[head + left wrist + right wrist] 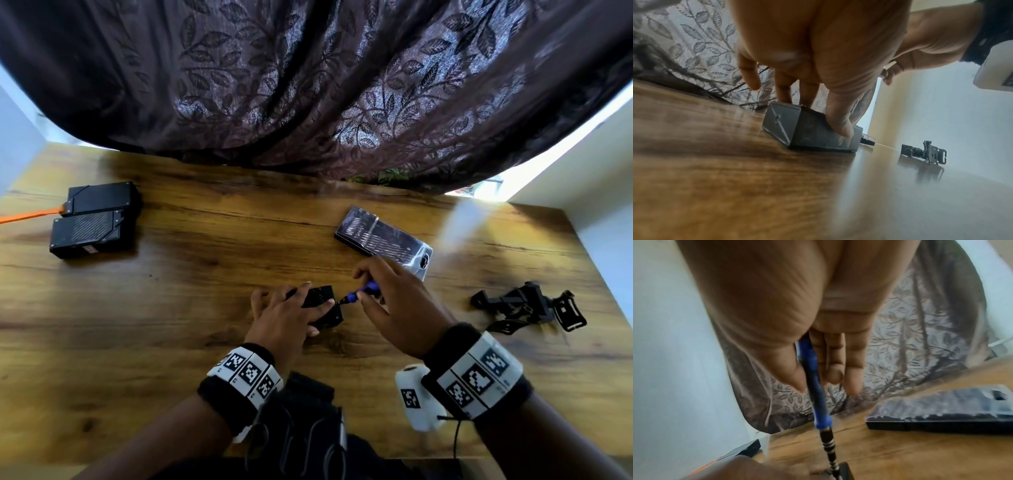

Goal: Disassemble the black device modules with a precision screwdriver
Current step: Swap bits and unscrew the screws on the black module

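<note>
Left hand [286,317]: bare, no glove or ring in view.
Right hand [399,303]: bare, short nails.
Left wristband [245,375]: black fuzzy cuff just behind the left hand, ringed by white tiles, each printed with a black square marker.
Right wristband [479,375]: same black cuff behind the right hand, larger white tiles with black markers.
Right wrist camera [416,397]: rounded white housing on the inner side of the wrist, one black marker on it, thin black cord hanging beside it.

Desk [171,308]: brown wood grain. Curtain [308,85]: dark purple-brown, leaf pattern. Screwdriver [813,386]: blue handle, black shaft with silver rings. Module [818,134] under work: black. 2 stacked modules [92,219]: black, orange cable [30,214]. Wristbands [245,373]: black, white-and-black square markers.
</note>
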`<state>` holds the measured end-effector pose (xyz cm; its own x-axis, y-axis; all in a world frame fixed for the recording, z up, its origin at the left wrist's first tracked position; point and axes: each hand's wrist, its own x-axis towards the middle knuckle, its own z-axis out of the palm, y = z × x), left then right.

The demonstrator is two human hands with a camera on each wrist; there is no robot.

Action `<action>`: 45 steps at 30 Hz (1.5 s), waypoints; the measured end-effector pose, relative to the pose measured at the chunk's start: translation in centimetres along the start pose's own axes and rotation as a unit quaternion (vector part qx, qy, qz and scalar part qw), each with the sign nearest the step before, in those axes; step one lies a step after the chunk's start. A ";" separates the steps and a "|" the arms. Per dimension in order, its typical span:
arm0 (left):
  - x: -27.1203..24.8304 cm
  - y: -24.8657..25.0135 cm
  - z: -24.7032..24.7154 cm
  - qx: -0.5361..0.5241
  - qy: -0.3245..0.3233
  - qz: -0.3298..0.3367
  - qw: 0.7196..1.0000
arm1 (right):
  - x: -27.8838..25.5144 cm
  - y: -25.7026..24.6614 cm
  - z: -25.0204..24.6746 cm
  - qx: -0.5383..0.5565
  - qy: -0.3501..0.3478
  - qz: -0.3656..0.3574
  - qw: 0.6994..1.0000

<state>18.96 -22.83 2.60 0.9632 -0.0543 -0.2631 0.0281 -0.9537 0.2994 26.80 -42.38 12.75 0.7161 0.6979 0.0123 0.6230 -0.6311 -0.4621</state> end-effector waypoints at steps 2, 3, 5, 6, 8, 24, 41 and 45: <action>0.0 0.0 0.1 -0.046 0.019 -0.017 0.999 | 1.2 -0.7 -0.8 -0.032 -0.041 -0.027 0.998; 0.0 0.0 0.1 -0.066 0.025 -0.025 0.997 | 1.7 -1.1 -1.2 -0.035 -0.063 -0.031 0.997; 0.0 -0.2 0.2 -0.083 0.036 -0.032 0.995 | 2.7 -1.8 -1.9 -0.049 -0.112 -0.031 0.992; -0.1 -0.2 0.2 -0.085 0.040 -0.032 0.995 | 3.1 -2.0 -2.1 -0.067 -0.126 -0.036 0.989; -0.2 -0.3 0.2 -0.091 0.042 -0.032 0.994 | 3.6 -2.2 -2.4 -0.104 -0.131 -0.051 0.985; -0.2 -0.1 0.3 -0.103 0.052 -0.038 0.993 | 3.5 -2.8 -1.9 -0.172 -0.144 -0.003 0.974; -0.4 0.0 0.1 -0.101 0.059 -0.038 0.992 | 3.6 -2.3 -2.0 -0.167 -0.121 0.052 0.977; -0.4 -0.1 0.2 -0.099 0.062 -0.037 0.992 | 3.6 -2.7 -1.9 -0.218 -0.114 0.083 0.966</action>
<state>18.51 -22.81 2.54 0.9816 0.0625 -0.1806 0.1406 -0.8764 0.4607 28.32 -38.78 15.74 0.7604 0.5999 -0.2488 0.6148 -0.7884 -0.0221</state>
